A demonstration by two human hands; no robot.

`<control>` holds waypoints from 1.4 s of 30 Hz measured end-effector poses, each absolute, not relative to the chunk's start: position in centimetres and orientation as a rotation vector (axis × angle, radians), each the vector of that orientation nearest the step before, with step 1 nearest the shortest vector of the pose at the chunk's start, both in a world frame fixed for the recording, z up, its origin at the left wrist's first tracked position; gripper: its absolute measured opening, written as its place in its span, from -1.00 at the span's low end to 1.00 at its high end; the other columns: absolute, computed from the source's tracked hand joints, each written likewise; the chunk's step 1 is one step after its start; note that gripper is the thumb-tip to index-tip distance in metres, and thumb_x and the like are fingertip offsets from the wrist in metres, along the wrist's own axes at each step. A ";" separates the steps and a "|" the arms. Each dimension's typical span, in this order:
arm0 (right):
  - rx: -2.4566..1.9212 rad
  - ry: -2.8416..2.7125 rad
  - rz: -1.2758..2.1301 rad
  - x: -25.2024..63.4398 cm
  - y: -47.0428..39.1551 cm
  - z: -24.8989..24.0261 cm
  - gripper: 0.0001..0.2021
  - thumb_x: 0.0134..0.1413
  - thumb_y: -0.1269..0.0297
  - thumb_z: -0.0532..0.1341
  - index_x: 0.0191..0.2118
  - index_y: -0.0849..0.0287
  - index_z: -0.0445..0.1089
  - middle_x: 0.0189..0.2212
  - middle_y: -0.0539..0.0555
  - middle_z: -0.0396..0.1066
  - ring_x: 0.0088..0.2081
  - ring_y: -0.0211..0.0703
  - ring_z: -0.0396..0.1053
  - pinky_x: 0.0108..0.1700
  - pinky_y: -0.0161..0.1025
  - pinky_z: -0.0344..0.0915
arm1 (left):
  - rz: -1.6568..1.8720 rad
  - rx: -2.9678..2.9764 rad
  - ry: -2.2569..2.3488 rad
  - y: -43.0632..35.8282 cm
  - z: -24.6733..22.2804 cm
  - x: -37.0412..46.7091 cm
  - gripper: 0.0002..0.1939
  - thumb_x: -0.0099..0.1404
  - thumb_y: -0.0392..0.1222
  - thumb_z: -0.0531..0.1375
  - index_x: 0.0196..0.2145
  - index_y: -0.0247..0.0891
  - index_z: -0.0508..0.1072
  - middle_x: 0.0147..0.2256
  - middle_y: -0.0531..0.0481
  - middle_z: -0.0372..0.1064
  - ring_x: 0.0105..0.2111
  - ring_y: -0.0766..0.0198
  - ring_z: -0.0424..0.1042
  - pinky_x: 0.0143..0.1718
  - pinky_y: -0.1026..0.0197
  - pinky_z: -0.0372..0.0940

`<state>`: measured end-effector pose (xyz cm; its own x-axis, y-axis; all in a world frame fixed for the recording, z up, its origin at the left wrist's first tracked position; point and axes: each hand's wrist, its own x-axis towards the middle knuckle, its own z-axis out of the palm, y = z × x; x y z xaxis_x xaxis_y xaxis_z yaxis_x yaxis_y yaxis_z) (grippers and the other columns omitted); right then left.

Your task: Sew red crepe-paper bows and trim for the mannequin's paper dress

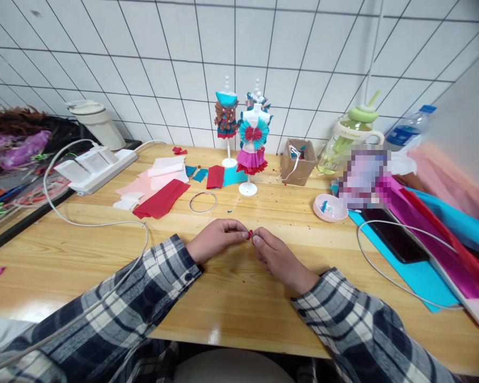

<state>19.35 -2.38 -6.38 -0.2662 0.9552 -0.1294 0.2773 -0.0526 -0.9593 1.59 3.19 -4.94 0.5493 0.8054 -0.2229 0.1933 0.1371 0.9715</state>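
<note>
Between my two hands, just above the wooden table, is a small red piece. My left hand pinches it from the left with thumb and fingertips. From the other side, the thumb and curled fingers of my right hand close on it, and a small dark tip shows at that pinch, too small to name. Beyond my hands lie a metal ring and a folded red paper. Two small white dress forms, one in a pink and blue outfit and one in a brown and blue outfit, stand near the wall.
On the wooden table, a power strip and white cup are at the left. A cardboard box, pink bowl, green-lidded bottle, black phone and coloured papers stand or lie right. White cables cross both sides.
</note>
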 end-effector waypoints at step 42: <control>-1.291 -1.203 1.788 21.4 -1.4 -4.7 -0.73 -0.15 0.08 0.34 -0.39 0.17 0.41 -0.68 -0.16 0.17 -0.67 -0.43 0.03 -0.69 -0.42 -0.09 | 1.011 2.855 0.788 2.6 -3.6 0.7 -0.79 0.26 -0.06 0.20 -0.43 -0.23 0.43 -0.50 0.04 0.44 -0.45 0.31 0.33 -0.35 0.25 0.20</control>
